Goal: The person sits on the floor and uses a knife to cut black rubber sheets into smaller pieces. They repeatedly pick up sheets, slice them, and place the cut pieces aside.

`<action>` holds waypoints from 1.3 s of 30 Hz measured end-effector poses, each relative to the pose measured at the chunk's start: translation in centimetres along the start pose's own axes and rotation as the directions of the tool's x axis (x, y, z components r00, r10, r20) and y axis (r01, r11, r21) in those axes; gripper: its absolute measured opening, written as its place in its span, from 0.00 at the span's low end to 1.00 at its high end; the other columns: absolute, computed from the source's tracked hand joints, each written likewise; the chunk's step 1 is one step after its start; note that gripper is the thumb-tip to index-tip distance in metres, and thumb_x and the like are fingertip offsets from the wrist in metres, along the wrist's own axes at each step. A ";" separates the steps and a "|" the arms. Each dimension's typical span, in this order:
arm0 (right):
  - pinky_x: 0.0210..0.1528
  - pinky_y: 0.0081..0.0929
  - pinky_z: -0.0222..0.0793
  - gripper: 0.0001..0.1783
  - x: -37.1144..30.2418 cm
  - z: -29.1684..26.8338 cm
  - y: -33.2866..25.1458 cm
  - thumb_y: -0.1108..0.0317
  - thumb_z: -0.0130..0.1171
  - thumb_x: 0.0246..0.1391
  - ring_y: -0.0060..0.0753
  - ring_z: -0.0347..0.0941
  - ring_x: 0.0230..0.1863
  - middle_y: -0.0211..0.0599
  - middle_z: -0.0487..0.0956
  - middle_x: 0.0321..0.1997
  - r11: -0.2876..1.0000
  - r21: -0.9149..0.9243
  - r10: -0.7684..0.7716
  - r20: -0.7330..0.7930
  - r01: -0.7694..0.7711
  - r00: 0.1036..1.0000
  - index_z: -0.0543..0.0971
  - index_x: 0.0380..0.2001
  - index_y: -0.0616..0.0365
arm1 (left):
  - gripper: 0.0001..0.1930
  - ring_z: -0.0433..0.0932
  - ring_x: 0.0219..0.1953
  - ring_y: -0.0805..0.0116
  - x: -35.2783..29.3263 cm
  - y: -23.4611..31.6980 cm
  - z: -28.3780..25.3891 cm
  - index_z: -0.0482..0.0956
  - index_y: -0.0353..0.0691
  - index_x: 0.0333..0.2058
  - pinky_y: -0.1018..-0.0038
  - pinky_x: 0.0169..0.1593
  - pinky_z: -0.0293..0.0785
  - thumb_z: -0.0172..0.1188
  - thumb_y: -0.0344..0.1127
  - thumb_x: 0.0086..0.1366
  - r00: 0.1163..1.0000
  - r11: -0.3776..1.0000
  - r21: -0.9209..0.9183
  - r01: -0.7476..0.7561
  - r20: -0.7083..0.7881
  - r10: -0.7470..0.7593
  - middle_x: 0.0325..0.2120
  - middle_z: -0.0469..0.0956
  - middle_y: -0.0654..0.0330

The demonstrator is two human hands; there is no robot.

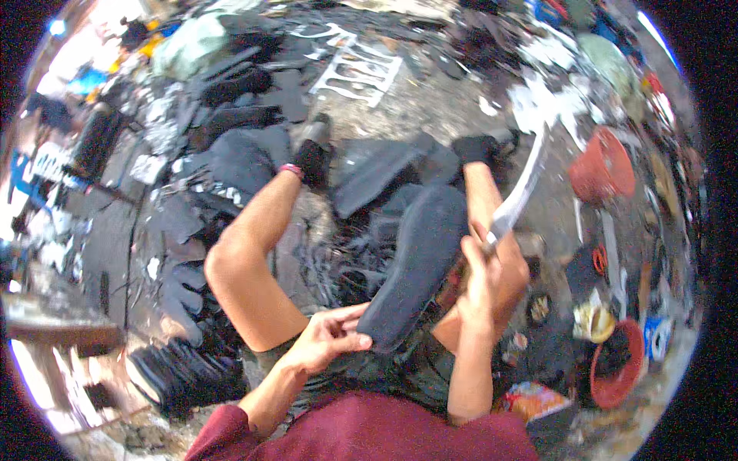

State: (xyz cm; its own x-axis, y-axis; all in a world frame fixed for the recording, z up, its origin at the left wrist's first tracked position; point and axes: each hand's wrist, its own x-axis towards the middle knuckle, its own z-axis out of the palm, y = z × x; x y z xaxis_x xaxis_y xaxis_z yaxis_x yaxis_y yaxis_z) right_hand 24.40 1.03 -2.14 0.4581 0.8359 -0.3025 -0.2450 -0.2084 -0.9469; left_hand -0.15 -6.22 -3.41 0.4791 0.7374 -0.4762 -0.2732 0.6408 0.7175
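At frame centre, I observe the left hand [329,340] pinching the lower end of a dark, sole-shaped piece [421,257]; the right hand [480,284] grips a curved blade-like tool [524,190]. I judge cutting partly done: dark strips [342,274] lie mid-frame; the held piece appears unfinished.

**Dark sole, curved knife**

Sole [419,257] is long, dark grey, kinda matte, held at a slant with the narrow end nearest. Knife [524,184] has a long, pale, curved blade pointing away, off to the sole's right.
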 end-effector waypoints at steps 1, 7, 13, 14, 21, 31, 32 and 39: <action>0.23 0.25 0.67 0.29 0.4 -0.3 1.2 0.60 0.64 0.56 0.23 0.71 0.25 0.33 0.81 0.41 0.987 0.107 0.117 0.011 -0.117 0.993 0.71 0.61 0.48 | 0.33 0.77 0.50 0.70 0.2 2.4 -0.6 0.68 0.32 0.62 0.72 0.56 0.72 0.68 0.26 0.59 0.991 0.967 0.252 -0.046 -0.113 0.076 0.50 0.78 0.58; 0.15 0.24 0.63 0.24 1.2 -4.9 7.4 0.56 0.59 0.62 0.25 0.67 0.14 0.36 0.75 0.24 0.971 0.214 0.125 -0.055 -0.111 0.991 0.70 0.59 0.52 | 0.34 0.65 0.65 0.50 11.7 20.6 -6.4 0.62 0.40 0.65 0.59 0.58 0.75 0.63 0.43 0.64 0.710 0.660 -0.301 -0.688 -0.469 0.526 0.59 0.68 0.48; 0.14 0.25 0.64 0.21 -3.3 -3.2 7.1 0.67 0.56 0.63 0.26 0.66 0.14 0.34 0.74 0.21 0.948 0.223 0.197 0.144 -0.226 0.970 0.67 0.57 0.58 | 0.51 0.67 0.63 0.45 27.9 9.5 -19.3 0.57 0.38 0.67 0.60 0.65 0.64 0.72 0.40 0.44 0.756 0.203 0.967 -0.156 -0.016 0.654 0.59 0.68 0.38; 0.15 0.25 0.64 0.21 -3.1 -4.5 7.1 0.68 0.56 0.62 0.26 0.67 0.15 0.34 0.74 0.22 0.952 0.226 0.186 0.107 -0.206 0.977 0.67 0.56 0.60 | 0.60 0.50 0.70 0.35 30.3 6.4 -16.3 0.42 0.40 0.71 0.55 0.71 0.53 0.72 0.40 0.43 0.944 0.060 0.998 0.028 -0.047 0.328 0.68 0.50 0.33; 0.19 0.21 0.65 0.23 -3.4 -9.4 8.5 0.66 0.57 0.62 0.22 0.68 0.19 0.33 0.72 0.24 0.998 -0.054 0.047 0.067 -0.043 0.997 0.68 0.57 0.63 | 0.24 0.82 0.41 0.43 29.5 5.2 -11.7 0.78 0.51 0.53 0.53 0.47 0.78 0.65 0.36 0.54 0.744 0.065 0.988 0.143 -0.151 0.651 0.37 0.83 0.47; 0.31 0.16 0.64 0.26 -6.9 -8.4 9.3 0.59 0.42 0.70 0.16 0.63 0.30 0.27 0.71 0.31 0.951 -0.161 -0.171 0.433 0.263 0.885 0.63 0.66 0.58 | 0.24 0.80 0.42 0.67 8.2 9.1 -0.5 0.72 0.36 0.52 0.68 0.46 0.79 0.68 0.33 0.59 0.737 0.903 0.015 -0.429 -0.572 0.359 0.43 0.79 0.58; 0.33 0.18 0.65 0.24 -8.0 -9.3 9.6 0.61 0.43 0.70 0.19 0.65 0.31 0.30 0.73 0.33 0.893 -0.259 -0.215 0.472 0.368 0.855 0.66 0.64 0.61 | 0.24 0.80 0.42 0.67 7.1 8.5 0.2 0.72 0.36 0.52 0.67 0.46 0.79 0.68 0.33 0.59 0.726 0.901 -0.012 -0.434 -0.597 0.342 0.43 0.79 0.58; 0.42 0.32 0.71 0.19 -14.1 -12.2 7.4 0.65 0.47 0.66 0.42 0.76 0.36 0.46 0.78 0.38 0.708 -0.550 -0.097 0.546 0.443 0.832 0.75 0.53 0.66 | 0.26 0.80 0.43 0.63 3.8 5.2 2.0 0.69 0.38 0.57 0.66 0.49 0.78 0.65 0.35 0.62 0.670 0.901 -0.091 -0.424 -0.701 0.244 0.46 0.79 0.57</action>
State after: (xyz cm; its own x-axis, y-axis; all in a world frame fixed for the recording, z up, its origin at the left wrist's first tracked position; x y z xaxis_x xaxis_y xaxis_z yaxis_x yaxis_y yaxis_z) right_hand 26.53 -18.50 -6.18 -0.0615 0.9930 -0.1005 0.4996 -0.0565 -0.8644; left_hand 1.93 -0.53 -0.48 -0.3308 0.8003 -0.5001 -0.5247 0.2845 0.8023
